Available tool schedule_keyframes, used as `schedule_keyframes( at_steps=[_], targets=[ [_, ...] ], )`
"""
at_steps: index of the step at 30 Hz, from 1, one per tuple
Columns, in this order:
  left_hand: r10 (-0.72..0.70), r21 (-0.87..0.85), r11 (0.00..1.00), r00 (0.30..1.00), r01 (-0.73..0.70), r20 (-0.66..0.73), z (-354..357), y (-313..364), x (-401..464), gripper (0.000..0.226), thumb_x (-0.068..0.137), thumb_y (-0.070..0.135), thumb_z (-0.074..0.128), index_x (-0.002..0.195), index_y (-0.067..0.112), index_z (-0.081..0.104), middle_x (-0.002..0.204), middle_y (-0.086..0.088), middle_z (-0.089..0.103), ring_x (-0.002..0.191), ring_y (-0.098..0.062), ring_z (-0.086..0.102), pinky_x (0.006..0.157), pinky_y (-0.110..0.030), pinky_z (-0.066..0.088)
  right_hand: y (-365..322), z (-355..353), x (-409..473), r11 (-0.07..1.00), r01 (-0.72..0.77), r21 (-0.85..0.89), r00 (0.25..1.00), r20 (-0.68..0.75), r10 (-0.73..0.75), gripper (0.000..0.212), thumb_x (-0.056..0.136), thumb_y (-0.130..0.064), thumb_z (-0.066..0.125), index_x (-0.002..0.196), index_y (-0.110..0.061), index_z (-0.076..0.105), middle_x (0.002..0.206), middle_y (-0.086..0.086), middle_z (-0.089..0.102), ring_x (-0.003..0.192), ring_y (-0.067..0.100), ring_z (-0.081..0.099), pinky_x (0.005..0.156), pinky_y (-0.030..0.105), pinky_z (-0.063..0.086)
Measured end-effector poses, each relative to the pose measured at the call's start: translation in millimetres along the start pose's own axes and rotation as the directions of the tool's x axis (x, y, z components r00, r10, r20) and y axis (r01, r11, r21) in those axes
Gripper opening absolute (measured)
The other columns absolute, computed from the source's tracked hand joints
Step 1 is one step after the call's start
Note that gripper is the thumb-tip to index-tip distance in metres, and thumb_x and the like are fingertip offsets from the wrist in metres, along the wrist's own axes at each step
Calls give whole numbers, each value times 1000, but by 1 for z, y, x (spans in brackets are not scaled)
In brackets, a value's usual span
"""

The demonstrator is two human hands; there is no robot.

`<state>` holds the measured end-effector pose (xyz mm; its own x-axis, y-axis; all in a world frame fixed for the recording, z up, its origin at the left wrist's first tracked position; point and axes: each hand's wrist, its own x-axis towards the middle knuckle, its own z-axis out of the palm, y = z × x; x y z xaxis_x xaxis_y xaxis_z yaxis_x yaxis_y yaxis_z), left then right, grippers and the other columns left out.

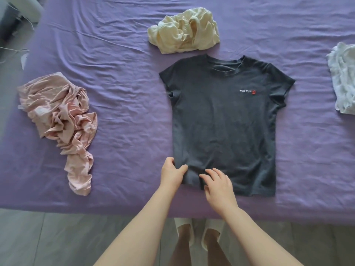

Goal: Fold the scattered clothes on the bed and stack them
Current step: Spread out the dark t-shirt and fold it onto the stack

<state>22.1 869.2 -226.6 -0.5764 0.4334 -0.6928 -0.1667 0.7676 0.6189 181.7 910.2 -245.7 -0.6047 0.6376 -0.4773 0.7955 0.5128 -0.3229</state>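
**Fingers on the hem of the dark shirt**

My fingers (208, 174) on the right hand (219, 187) are spread a little and only lightly bent, their tips resting on the cloth of the dark grey T-shirt (224, 120) near its bottom edge; they hold nothing. The left hand (172, 174) lies at the shirt's lower left corner, thumb and fingers curled in so that a small fold of the hem is pinched between them. The cloth bunches slightly between my two hands.

The T-shirt lies spread flat, front up, on the purple sheet (124, 93), neck pointing away from me, both short sleeves out to the sides. A small white and red logo (247, 91) sits on the chest, on the right as I look at it. The hem lies near the bed's near edge.

Just beyond the collar, close to it, lies a crumpled cream garment (184, 33). Well off to my left is a rumpled pink garment (61, 123), a long tail of it trailing toward the near edge of the bed. At the far right edge of view sits a bundle of white cloth (343, 77), partly cut off, so I cannot tell what it is.

Below the bed edge I see the grey floor (57, 237) and my feet in pale slippers (196, 237). At the upper left, past the corner of the bed, something pale and rounded (28, 6) stands, too blurred to name.
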Motion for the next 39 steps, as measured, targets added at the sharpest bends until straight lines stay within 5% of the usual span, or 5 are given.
schedule_keyframes(
  at_steps=[4, 8, 13, 22, 39],
  targets=[
    [18, 253, 967, 983, 30, -185, -13, -3, -3, 41, 80, 47, 65, 110, 25, 47, 99, 8, 56, 94, -16, 55, 75, -31, 39, -4, -3, 3, 999, -44, 7, 999, -27, 44, 38, 95, -29, 44, 133, -31, 46, 142, -10, 40, 136, 15, 27, 109, 34, 25],
    [215, 504, 863, 924, -28, -318, -23, -1, -2, 42, 84, 47, 62, 118, 23, 55, 112, -2, 54, 108, -24, 49, 89, -36, 38, -10, -15, 13, 983, -121, 137, 991, -47, 128, 37, 95, -40, 47, 130, -30, 52, 133, -9, 48, 129, 13, 34, 100, 30, 30],
    [269, 425, 885, 954, -192, -129, -5, 29, 8, 20, 91, 31, 57, 108, 22, 60, 100, 2, 55, 98, -19, 54, 84, -33, 45, 1, -37, 30, 948, -196, 251, 972, -77, 222, 41, 94, -36, 50, 133, -24, 49, 135, -7, 47, 130, 14, 34, 101, 31, 32],
    [258, 481, 817, 948, -318, 188, 79, 105, 44, 31, 94, 26, 50, 124, 25, 52, 107, 8, 50, 92, -10, 55, 79, -25, 45, 108, -136, 106, 943, -279, 182, 937, -165, 309, 39, 96, -27, 46, 135, -22, 46, 142, -3, 41, 133, 18, 31, 103, 33, 32],
    [286, 439, 785, 885, -437, 368, 290, 264, 107, 34, 89, 31, 57, 121, 20, 56, 113, -2, 56, 109, -20, 52, 87, -30, 42, 269, -245, 264, 967, -249, 56, 939, -231, 255, 51, 93, -24, 53, 139, -12, 37, 143, 8, 36, 129, 29, 34, 100, 40, 33]
  ],
)
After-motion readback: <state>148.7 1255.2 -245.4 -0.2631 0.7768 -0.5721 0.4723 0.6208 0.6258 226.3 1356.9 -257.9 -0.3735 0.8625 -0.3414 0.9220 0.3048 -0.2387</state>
